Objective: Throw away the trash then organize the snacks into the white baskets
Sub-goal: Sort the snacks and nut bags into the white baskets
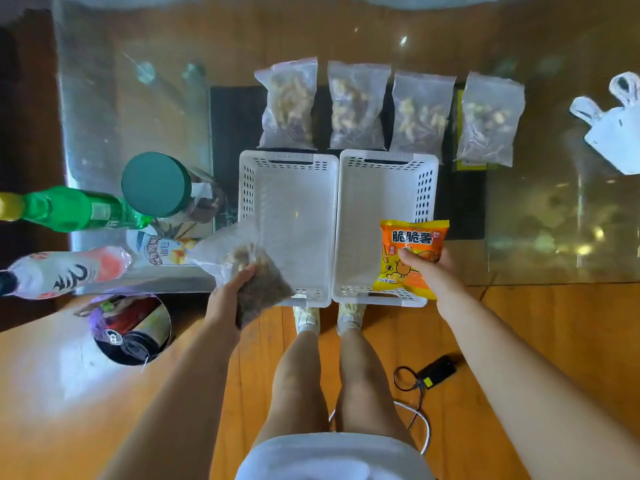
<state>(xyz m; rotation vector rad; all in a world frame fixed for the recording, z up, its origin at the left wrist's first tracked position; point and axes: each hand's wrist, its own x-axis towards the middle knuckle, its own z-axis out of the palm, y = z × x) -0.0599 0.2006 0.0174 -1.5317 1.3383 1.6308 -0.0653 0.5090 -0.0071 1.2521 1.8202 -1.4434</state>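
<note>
A glass-topped table [519, 258] over a wooden floor is being viewed from above. Two white baskets are being kept side by side at its near edge: left basket [289, 188] and right basket [384, 192], both showing bare bottoms. A clear bag of mixed nuts [249, 271] is being gripped by the left hand [227, 296] over the left basket's near-left corner. An orange snack packet [410, 258] is being pinched by the right hand [427, 268] over the right basket's near end.

The sorting step is judged to be under way; each item is likely to be lowered and released into the basket beneath it. Four more clear nut bags [358, 105] are being left in a row past the baskets' far rims, to be sorted next.

A bin [131, 327] on the floor by the table's near-left corner is being seen holding cans and wrappers. Bottles [72, 207] and a green-lidded jar [157, 185] are being left along the left edge.
</note>
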